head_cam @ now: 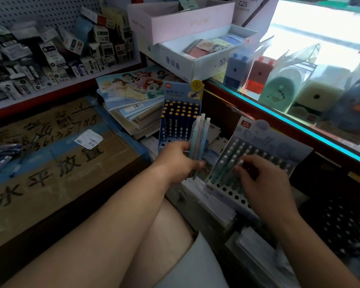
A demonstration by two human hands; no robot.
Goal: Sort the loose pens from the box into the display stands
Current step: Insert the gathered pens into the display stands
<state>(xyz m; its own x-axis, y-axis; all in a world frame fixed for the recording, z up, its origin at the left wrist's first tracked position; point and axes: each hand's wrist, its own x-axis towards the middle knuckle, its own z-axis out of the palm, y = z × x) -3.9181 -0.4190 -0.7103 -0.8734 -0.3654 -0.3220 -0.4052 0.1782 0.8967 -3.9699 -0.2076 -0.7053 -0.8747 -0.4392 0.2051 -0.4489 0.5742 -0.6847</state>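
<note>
The left hand (175,161) holds a small bunch of pastel pens (198,140) upright, its fingers (200,164) curled around their lower halves, just in front of the dark blue display stand (181,121) full of yellow-tipped pens. To the right, the right hand (262,183) hovers over the tilted pale blue display stand (264,140), its fingers (240,166) bent down onto the tops of the pens standing in the near rows, though blur hides whether they pinch one. A flat cardboard box (56,163) lies to the left, and a stack of notebooks (133,94) sits beyond the stands.
</note>
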